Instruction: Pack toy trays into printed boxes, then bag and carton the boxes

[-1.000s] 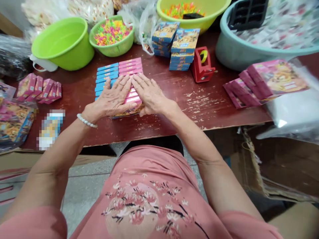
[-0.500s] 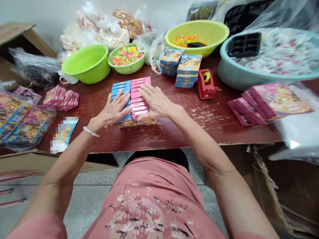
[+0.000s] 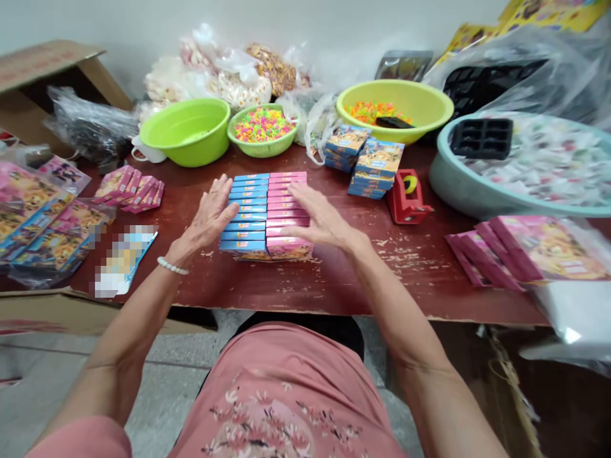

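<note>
Two side-by-side rows of small boxes stand on edge on the dark red table, blue boxes (image 3: 248,208) on the left and pink boxes (image 3: 285,205) on the right. Beside the blue row is my left hand (image 3: 212,210), fingers stretched out, its thumb close to the boxes. My right hand (image 3: 321,216) spreads at the right side of the pink row, its fingertips and thumb over the edge of the boxes; whether it touches them I cannot tell. Neither hand grips anything.
Behind stand a green basin (image 3: 186,137), a basket of colourful small pieces (image 3: 265,149) and a yellow-green basin (image 3: 429,108). To the right are stacked blue boxes (image 3: 377,159), a red tape dispenser (image 3: 408,207), a blue tub (image 3: 449,181) and pink boxes (image 3: 529,254). More pink boxes (image 3: 119,184) lie left.
Both hands have moved apart from on top of the box rows to their sides, uncovering most of the tops. The camera view has shifted, so the table sits lower.
</note>
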Demonstrator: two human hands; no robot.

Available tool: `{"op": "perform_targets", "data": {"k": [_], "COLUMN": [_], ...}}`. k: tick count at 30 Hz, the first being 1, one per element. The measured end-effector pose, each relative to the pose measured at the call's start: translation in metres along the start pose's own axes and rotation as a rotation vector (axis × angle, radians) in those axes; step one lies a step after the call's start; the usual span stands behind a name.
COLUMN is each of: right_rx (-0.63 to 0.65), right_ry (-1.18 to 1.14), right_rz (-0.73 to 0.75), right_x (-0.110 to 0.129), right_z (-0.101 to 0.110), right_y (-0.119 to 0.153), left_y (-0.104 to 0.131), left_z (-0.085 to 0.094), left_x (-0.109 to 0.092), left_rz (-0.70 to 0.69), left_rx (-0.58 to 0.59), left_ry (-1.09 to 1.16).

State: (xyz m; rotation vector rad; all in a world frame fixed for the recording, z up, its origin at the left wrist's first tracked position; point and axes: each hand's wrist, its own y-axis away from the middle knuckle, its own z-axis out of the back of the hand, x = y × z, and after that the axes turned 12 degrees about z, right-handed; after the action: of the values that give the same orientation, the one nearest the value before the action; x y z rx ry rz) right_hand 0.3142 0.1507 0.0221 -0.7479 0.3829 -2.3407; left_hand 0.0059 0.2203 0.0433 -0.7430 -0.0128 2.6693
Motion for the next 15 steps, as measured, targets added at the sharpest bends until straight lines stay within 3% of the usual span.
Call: {"op": "perform_targets", "data": {"k": [3, 6, 8, 11, 15], "right_rx": [-0.119, -0.051, 0.013, 0.024, 0.090], "right_ry": [0.063, 0.123, 0.132, 0.161, 0.249], "right_rz": [-0.084, -0.180, -0.144, -0.089, -0.191], "right_x": [-0.029, -0.054, -0.063, -0.064, -0.039], "right_z": [0.004, -0.006, -0.016, -0.024, -0.020], "right_y": [-0.030, -0.063, -0.076, -0.080, -0.073], "left_y": [-0.012, -0.027, -0.036, -0.039, -0.023], "left_z": [-0.009, -0.024, -0.032, -0.035, -0.024], "left_x": [0.020, 0.021, 0.017, 0.007, -0.005], "left_rz": [0.095, 0.201, 0.231, 0.248, 0.306], "left_rx": [-0.029, 0.045, 0.077, 0.066, 0.104], "left_ry": [0.150, 0.180, 0.166, 0.244, 0.289]}}
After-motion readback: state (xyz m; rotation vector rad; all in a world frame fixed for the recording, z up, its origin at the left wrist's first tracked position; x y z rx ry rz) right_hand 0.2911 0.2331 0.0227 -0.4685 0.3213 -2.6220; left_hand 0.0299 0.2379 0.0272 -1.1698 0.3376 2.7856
